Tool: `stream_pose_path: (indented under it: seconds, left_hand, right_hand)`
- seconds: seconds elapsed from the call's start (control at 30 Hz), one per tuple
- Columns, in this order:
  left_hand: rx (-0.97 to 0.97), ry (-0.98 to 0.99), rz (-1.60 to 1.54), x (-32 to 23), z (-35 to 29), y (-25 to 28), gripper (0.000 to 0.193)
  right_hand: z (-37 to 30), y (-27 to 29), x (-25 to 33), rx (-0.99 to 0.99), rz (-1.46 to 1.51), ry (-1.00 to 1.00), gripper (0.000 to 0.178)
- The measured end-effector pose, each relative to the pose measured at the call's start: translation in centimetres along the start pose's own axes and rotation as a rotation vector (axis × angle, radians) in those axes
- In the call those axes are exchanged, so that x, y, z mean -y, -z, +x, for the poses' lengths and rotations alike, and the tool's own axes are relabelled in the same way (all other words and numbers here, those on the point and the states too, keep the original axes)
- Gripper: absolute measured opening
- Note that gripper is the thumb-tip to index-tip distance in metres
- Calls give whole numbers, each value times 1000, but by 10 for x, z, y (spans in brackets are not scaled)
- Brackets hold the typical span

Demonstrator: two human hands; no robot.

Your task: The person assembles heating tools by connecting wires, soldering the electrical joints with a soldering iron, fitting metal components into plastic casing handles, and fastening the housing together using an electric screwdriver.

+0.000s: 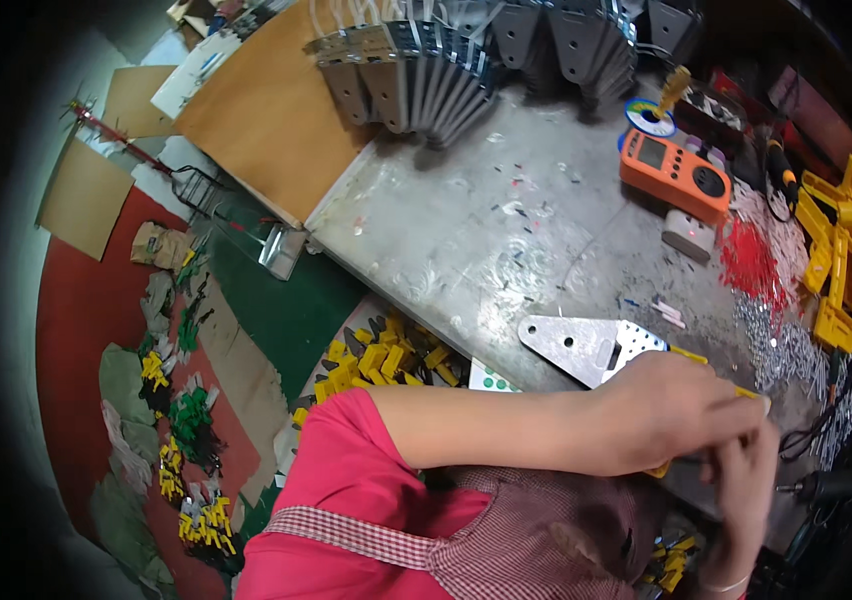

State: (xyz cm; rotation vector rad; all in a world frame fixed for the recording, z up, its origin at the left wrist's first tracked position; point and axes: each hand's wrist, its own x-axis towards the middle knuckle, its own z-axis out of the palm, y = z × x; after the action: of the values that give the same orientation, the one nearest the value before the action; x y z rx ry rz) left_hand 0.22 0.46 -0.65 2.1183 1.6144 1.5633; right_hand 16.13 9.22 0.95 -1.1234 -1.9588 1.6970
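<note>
My left hand (661, 410) reaches across from the left, back upward, with its fingers curled toward the right. Their tips meet the fingers of my right hand (746, 470), which is bent up from the lower right edge with a thin bracelet on the wrist. Both hands are closed, and whatever sits between the fingertips is hidden. A silver metal plate (586, 345), tapered, with round holes and a slot, lies flat on the bench and runs partly under my left hand. Yellow plastic (688, 355) shows just past the knuckles, mostly covered by the hand.
Stacked metal plates (411, 85) stand at the back of the bench (426, 210). An orange meter (674, 175), a solder spool (651, 118), red wires (749, 260), small metal pins (781, 345) and yellow plastic parts (846, 250) lie rightward. More yellow parts (381, 360) are below the bench's left edge.
</note>
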Motion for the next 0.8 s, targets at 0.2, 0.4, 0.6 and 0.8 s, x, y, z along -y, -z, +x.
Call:
stream_pose_path:
  seconds: [0.2, 0.4, 0.6, 0.8]
  left_hand:
    - [30, -90, -2, 0, 4, 5, 45]
    - [80, 67, -137, 2, 6, 0, 50]
    - [119, 234, -177, 2, -3, 0, 52]
    - [238, 358, -267, 5, 6, 9, 58]
  right_hand:
    - [1, 8, -9, 12, -138, 165, 9]
    - [3, 8, 6, 97, 77, -115, 2]
    - [1, 5, -10, 26, -26, 270, 10]
    - [3, 10, -8, 83, -414, 540, 16]
